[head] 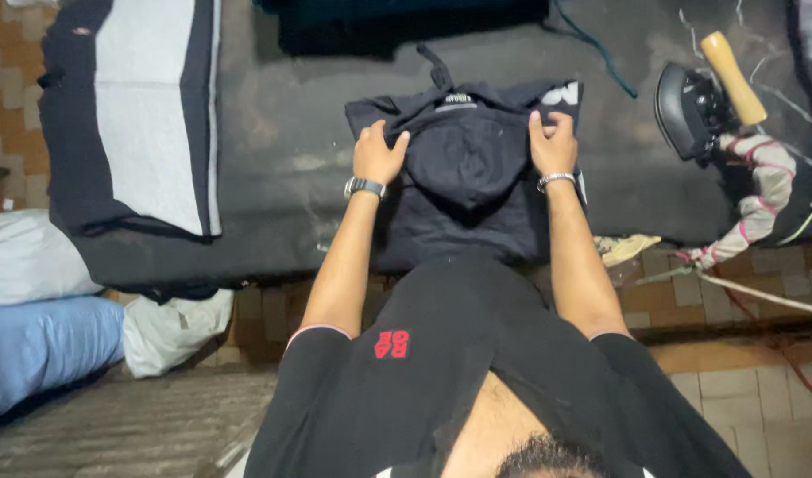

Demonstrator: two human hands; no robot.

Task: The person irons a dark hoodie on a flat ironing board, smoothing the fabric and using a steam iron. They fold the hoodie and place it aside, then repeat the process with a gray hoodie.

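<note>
a folded dark hoodie [464, 190] lies on the dark pad [282, 150], close to the pad's near edge and about midway along it, its hood turned down over the body and a drawstring trailing toward the far edge. the left hand [377, 155] presses on the hoodie's left shoulder, fingers curled over the fold of cloth there, a watch [363, 187] on its wrist. the right hand [554, 143] rests on the right shoulder, fingers bent and pinching the cloth at the edge of the hood, a bracelet [556, 180] on its wrist. both hands are narrow and gripping fabric, well apart from each other with the hood between them.

a second garment [131, 115], dark with a broad grey panel, lies flat at the pad's left end. an iron [694, 106] with a pale wooden handle stands near the pad's right end, its cloth-wrapped cord [756, 199] running off the near edge. a pale rag [626, 248] hangs at the near edge just right of the hoodie. off the pad's left corner sit a blue bundle [43, 350] and a white bag [171, 327] on the floor.
</note>
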